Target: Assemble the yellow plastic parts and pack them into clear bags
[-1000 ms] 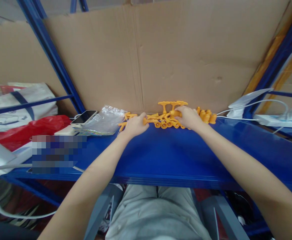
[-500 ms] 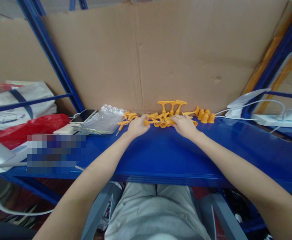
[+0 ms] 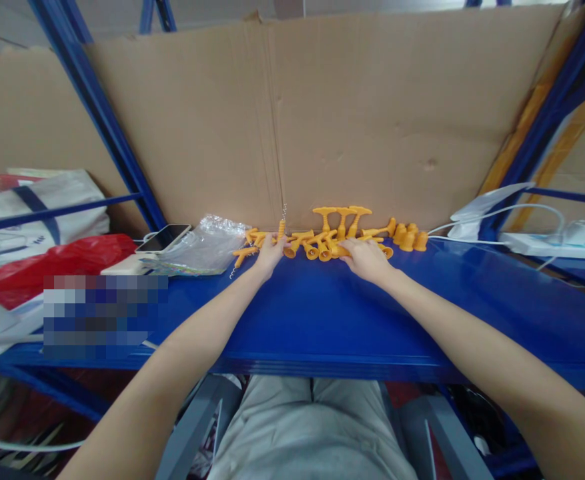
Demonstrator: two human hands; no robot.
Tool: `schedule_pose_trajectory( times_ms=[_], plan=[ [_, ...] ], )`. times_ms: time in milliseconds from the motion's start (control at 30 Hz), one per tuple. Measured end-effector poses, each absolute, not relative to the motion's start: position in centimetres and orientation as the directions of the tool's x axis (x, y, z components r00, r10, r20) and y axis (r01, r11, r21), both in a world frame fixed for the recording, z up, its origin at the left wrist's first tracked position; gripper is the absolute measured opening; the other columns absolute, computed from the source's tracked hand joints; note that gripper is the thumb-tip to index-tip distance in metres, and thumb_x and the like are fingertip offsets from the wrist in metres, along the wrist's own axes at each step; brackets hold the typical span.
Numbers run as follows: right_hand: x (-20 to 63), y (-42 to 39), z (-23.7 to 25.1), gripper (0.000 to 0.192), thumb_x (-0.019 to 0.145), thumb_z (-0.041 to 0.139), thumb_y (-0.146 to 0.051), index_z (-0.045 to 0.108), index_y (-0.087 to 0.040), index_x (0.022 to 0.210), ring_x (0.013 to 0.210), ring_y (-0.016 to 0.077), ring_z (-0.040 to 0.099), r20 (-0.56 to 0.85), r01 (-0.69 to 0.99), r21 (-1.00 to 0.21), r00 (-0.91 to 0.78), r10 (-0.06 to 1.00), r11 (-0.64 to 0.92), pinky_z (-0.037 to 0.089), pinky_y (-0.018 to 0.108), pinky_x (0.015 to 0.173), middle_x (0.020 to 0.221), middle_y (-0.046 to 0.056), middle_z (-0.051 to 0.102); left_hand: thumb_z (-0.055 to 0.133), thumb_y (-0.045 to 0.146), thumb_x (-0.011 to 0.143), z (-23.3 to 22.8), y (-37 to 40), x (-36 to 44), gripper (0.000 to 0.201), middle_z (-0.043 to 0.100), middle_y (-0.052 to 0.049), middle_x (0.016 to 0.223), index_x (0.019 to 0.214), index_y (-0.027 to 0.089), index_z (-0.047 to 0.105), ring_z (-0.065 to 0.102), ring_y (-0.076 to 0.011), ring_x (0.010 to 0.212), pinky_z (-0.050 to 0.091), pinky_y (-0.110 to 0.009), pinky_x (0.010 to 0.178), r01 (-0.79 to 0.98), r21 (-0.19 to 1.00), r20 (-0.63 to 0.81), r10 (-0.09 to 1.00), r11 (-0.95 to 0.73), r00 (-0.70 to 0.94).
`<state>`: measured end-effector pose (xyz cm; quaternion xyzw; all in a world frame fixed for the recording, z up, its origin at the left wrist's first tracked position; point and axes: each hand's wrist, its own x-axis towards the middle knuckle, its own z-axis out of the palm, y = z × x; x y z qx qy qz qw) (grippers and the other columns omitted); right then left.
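Observation:
My left hand [image 3: 269,256] is closed on a yellow-handled corkscrew [image 3: 282,229], whose metal spiral points up in front of the cardboard. Beside that hand, more yellow corkscrew pieces [image 3: 245,253] lie on the blue shelf, one with its spiral showing. My right hand [image 3: 369,259] has its fingers curled on a yellow bell-ended plastic piece [image 3: 341,251]; its palm hides much of it. Between my hands lies a row of yellow bell-ended pieces [image 3: 312,252], open ends toward me. Several yellow T-shaped handles [image 3: 343,220] stand upright behind them.
Several short yellow caps [image 3: 408,238] stand to the right. On the left are a clear plastic bag [image 3: 209,250], a phone [image 3: 163,239] and a red bag [image 3: 72,257]. A white power strip [image 3: 555,247] with cables lies at the right. Cardboard [image 3: 197,133] closes off the back.
My left hand has turned the corkscrew from lying sideways to spiral upward and shifted slightly left. My right hand stays at nearly the same spot among the yellow pieces.

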<state>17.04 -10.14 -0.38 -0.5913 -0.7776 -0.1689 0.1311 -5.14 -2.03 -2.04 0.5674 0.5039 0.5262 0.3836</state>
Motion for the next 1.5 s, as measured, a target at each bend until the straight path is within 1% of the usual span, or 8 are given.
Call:
schedule_pose_trajectory(
  times_ms=[200,267,333,433,633,833,1233,1500],
  plan=[
    [17.5,-9.7,-0.7,0.027,0.093,0.056,-0.02,0.066,-0.013,0.117,0.109,0.0303,0.066,0.416,0.964,0.094,-0.267,0.869,0.25,0.049,0.04,0.089,0.115,0.017,0.071,0.052,0.022,0.09,-2.6,-1.8,-5.1,0.009,0.069,-0.001,0.08,0.097,0.021,0.047,0.07,-0.0159,0.086,0.053,-0.028,0.082,0.272,0.913,0.313,0.95,-0.304,0.009],
    [17.7,-9.5,-0.8,0.027,0.093,0.056,-0.021,0.066,-0.013,0.116,0.108,0.0302,0.066,0.424,0.964,0.078,-0.261,0.867,0.253,0.049,0.041,0.089,0.115,0.017,0.071,0.052,0.023,0.089,-2.5,-2.0,-5.4,0.011,0.067,0.001,0.079,0.1,0.021,0.05,0.069,-0.0173,0.085,0.053,-0.031,0.083,0.427,0.812,0.411,0.909,-0.399,0.067],
    [17.8,-9.4,-0.9,0.028,0.093,0.056,-0.021,0.066,-0.013,0.117,0.107,0.0305,0.067,0.426,0.967,0.056,-0.247,0.87,0.247,0.049,0.041,0.09,0.116,0.017,0.071,0.054,0.025,0.087,-2.2,-2.5,-5.8,0.018,0.067,0.001,0.081,0.104,0.022,0.053,0.068,-0.0197,0.087,0.052,-0.034,0.086,0.591,0.625,0.511,0.839,-0.51,0.184],
    [18.0,-9.3,-0.9,0.029,0.093,0.055,-0.022,0.067,-0.012,0.118,0.107,0.031,0.067,0.428,0.973,0.027,-0.218,0.877,0.229,0.049,0.042,0.09,0.119,0.018,0.07,0.056,0.023,0.084,-1.7,-3.6,-5.8,0.023,0.071,-0.003,0.093,0.107,0.022,0.058,0.068,-0.0229,0.094,0.05,-0.035,0.089,0.68,0.378,0.569,0.737,-0.629,0.366],
    [18.1,-9.0,-1.2,0.027,0.092,0.057,-0.021,0.068,-0.014,0.115,0.107,0.028,0.068,0.431,0.939,0.025,-0.32,0.844,0.343,0.049,0.039,0.093,0.115,0.015,0.072,0.058,0.026,0.084,-1.3,-5.1,-4.7,0.027,0.073,-0.006,0.093,0.11,0.02,0.063,0.07,-0.026,0.09,0.051,-0.033,0.08,0.783,0.213,0.494,0.756,-0.585,0.43],
    [18.2,-8.4,-1.9,0.027,0.085,0.065,-0.013,0.069,-0.012,0.111,0.105,0.0275,0.069,0.414,0.874,-0.028,-0.431,0.801,0.485,0.05,0.039,0.092,0.111,0.016,0.073,0.06,0.029,0.081,-0.9,-5.6,-5.0,0.033,0.073,-0.004,0.085,0.113,0.022,0.067,0.07,-0.0265,0.087,0.052,-0.032,0.079,0.845,0.155,0.444,0.8,-0.513,0.404],
    [18.9,-8.0,-2.0,0.027,0.086,0.062,-0.015,0.068,-0.012,0.112,0.103,0.0285,0.07,0.373,0.935,-0.046,-0.31,0.875,0.351,0.052,0.039,0.092,0.112,0.015,0.074,0.063,0.027,0.077,-1.0,-5.1,-5.3,0.032,0.074,-0.008,0.094,0.107,0.022,0.068,0.069,-0.0309,0.096,0.053,-0.037,0.084,0.886,0.158,0.401,0.848,-0.435,0.345],
    [18.8,-8.2,-1.9,0.028,0.087,0.06,-0.014,0.069,-0.012,0.114,0.109,0.0286,0.068,0.365,0.935,-0.05,-0.309,0.878,0.35,0.05,0.039,0.097,0.116,0.015,0.072,0.06,0.026,0.081,-0.8,-5.2,-5.3,0.029,0.074,-0.008,0.09,0.108,0.02,0.067,0.071,-0.031,0.093,0.053,-0.036,0.08,0.898,0.153,0.403,0.856,-0.412,0.324]
  ],
)
